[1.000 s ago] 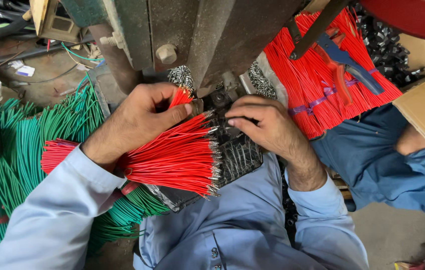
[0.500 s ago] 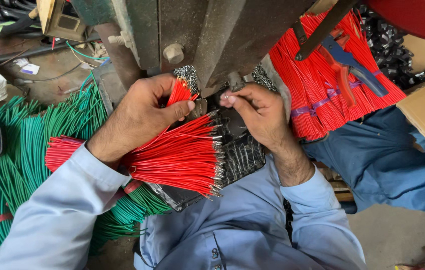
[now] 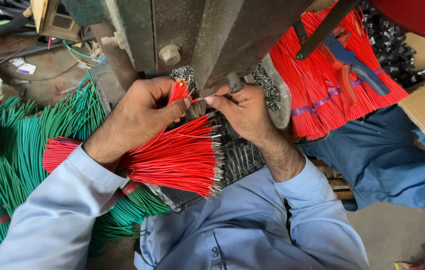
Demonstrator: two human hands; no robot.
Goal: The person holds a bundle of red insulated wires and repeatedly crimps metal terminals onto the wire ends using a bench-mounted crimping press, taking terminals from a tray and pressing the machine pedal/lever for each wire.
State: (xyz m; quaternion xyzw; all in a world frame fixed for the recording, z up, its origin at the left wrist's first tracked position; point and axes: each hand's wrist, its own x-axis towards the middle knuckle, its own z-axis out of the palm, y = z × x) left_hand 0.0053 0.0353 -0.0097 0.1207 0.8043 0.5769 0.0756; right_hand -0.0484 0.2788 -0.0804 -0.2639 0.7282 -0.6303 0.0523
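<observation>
Left hand (image 3: pixel 140 112) pinches a few short red wires (image 3: pixel 178 92) under the grey-green press (image 3: pixel 197 35). Right hand (image 3: pixel 242 110) fingertips closed on one wire end there. Red wire bundle (image 3: pixel 177 160) lies across the lap on a black pad (image 3: pixel 240 157).

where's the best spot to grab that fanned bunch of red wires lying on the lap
Probably around the red insulation at the narrow end of the fanned red wires, near the left hand, coming from above. There the strands lie gathered, so fingers could close around them all. The other end spreads wide and bristles with bare metal tips, which would likely splay or prick.
</observation>
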